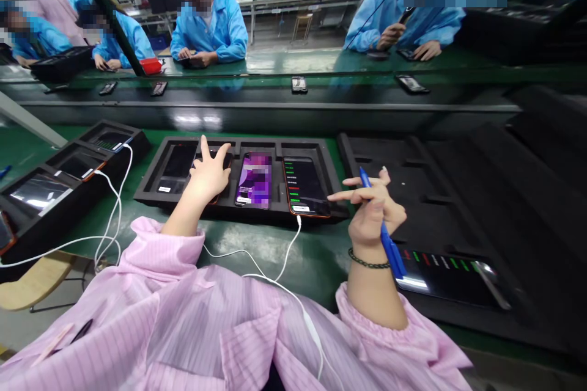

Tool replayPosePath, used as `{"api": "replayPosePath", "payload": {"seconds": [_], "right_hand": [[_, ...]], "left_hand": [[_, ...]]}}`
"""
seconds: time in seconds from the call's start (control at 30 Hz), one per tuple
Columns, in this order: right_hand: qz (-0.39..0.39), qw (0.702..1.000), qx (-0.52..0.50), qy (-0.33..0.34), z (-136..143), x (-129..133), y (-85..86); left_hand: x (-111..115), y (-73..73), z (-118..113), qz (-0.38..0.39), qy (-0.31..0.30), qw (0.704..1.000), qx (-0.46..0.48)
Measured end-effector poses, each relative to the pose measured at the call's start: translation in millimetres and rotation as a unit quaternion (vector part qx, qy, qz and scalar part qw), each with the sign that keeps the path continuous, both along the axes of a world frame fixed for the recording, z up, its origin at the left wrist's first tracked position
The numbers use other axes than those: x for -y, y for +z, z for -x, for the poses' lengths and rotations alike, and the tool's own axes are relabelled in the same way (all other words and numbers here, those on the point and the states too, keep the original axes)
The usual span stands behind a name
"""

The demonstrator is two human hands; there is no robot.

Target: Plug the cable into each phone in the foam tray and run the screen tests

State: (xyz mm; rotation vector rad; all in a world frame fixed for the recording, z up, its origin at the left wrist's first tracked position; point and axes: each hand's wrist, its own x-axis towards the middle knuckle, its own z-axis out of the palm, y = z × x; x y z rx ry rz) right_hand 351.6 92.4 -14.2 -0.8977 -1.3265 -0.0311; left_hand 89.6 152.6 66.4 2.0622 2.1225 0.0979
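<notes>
Tapping at phones [308, 180], seemingly — with left hand [210, 176] spread loose, blue pen [392, 250] gripped in right hand [378, 208] — needing light touch.

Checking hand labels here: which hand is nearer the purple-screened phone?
Left. The left hand is just left of the purple-screened phone; the right hand, holding a blue pen, is farther away on its right side.

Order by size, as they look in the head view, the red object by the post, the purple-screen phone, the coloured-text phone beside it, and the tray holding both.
Largest: tray
Between: purple-screen phone and coloured-text phone; the second looks slightly bigger, but nearness may explain it: unranked
Smallest: red object
</notes>
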Motion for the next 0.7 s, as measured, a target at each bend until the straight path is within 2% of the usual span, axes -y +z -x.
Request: {"api": "replayPosePath", "payload": {"seconds": [0.07,0.13,0.2,0.27,0.33,0.47,0.7], "right_hand": [[0.018,1.0,0.01,-0.009,0.2,-0.8,-0.4],[0.025,0.999,0.026,-0.009,0.0,-1.8,-1.5],[0.017,0.999,0.041,-0.002,-0.3,-2.8,-3.0],[0.011,0.999,0.053,0.002,-0.3,-3.5,-4.5],[0.017,0.998,0.066,-0.005,0.0,-3.8,-5.7],[0.043,0.993,0.107,-0.033,0.0,-3.7,-7.9],[0.05,0.98,0.176,-0.072,-3.8,-4.0,-13.7]], "left_hand": [[24.5,12.0,-6.9,-0.074,-0.039,0.996,0.002],[54.4,22.0,-16.3,-0.114,-0.144,0.982,0.05],[81.9,24.4,-28.2,-0.031,-0.265,0.958,0.108],[100.4,16.9,-42.7,0.075,-0.32,0.939,0.097],[107.8,1.8,-58.3,0.112,-0.311,0.943,0.04],[102.1,-28.1,-82.2,0.071,-0.28,0.957,0.0],[93.3,-45.3,-93.4,0.009,-0.254,0.964,0.073]]}}
